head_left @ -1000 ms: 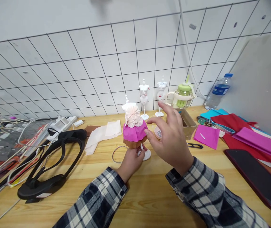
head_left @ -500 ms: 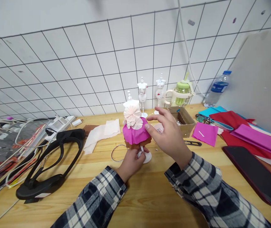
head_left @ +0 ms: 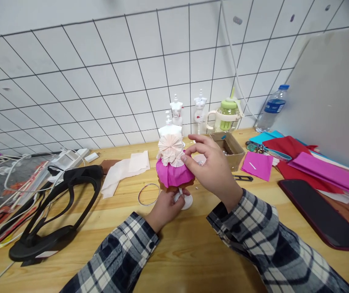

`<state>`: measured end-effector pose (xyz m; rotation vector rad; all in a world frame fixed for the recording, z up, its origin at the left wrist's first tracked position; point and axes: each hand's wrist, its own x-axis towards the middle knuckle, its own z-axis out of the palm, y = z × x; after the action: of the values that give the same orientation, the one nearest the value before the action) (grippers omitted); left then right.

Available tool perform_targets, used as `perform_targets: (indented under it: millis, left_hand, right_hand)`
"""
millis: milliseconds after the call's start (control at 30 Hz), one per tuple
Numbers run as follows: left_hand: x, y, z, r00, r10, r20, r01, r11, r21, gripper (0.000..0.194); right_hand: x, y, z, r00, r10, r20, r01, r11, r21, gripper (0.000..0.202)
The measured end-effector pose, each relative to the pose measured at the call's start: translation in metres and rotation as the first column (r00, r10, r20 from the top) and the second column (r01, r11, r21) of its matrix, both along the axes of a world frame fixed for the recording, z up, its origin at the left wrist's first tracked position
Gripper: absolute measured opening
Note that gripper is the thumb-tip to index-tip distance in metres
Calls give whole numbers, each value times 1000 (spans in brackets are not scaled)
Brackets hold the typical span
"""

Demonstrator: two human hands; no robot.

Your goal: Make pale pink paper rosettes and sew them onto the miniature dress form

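Observation:
A small white mannequin [head_left: 170,131] stands in the middle of the table, dressed in a magenta paper skirt [head_left: 174,176] with a brown layer below it. Pale pink pleated paper [head_left: 171,148], fanned into rosettes, covers its front above the skirt. Low down, my left hand [head_left: 168,205] is closed round the mannequin's stand, just above the white base. My right hand [head_left: 212,169] comes in from the right; its thumb and forefinger pinch the right edge of the pleated paper, while the other fingers stay raised.
Two more mannequins [head_left: 199,108] stand behind, beside a green-lidded cup [head_left: 228,114] and a cardboard box [head_left: 233,156]. Rightward lie a magenta paper square [head_left: 257,165], a phone [head_left: 321,211] and a water bottle [head_left: 273,110]. A black headset [head_left: 60,228], pale paper strips [head_left: 116,175] and a ring [head_left: 149,194] lie left.
My right thumb and forefinger have come together at the pleated paper's edge. The mannequin looks more upright, with its neck and shoulders showing more. My view has shifted slightly.

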<state>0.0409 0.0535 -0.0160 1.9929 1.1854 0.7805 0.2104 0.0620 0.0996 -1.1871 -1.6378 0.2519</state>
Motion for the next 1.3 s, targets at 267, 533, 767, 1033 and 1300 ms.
perform_targets:
  millis: [267,533,767,1033,1300]
  left_hand:
    - [2,-1,2,1000,-24,3,23,999,39,21]
    - [1,2,-2,997,72,38,-76,989,124,19]
    - [1,4,-6,994,75,86,-85,988,127,20]
    - [3,4,-7,991,33,131,-43,996,73,28]
    - [-1,5,-8,996,88,25,-91,984,152,22]
  right_hand:
    - [2,0,0,1000,0,19,1,1000,-27,8]
    - [-1,-7,1,995,-87,54,68,955,288,14]
    - [-7,-11,-2,962,-99,253,-29,889,458,27]
    - [-7,-9,-5,909,-194,369,37,919,392,23]
    - [-8,-10,-2,912,-209,352,59,918,392,18]
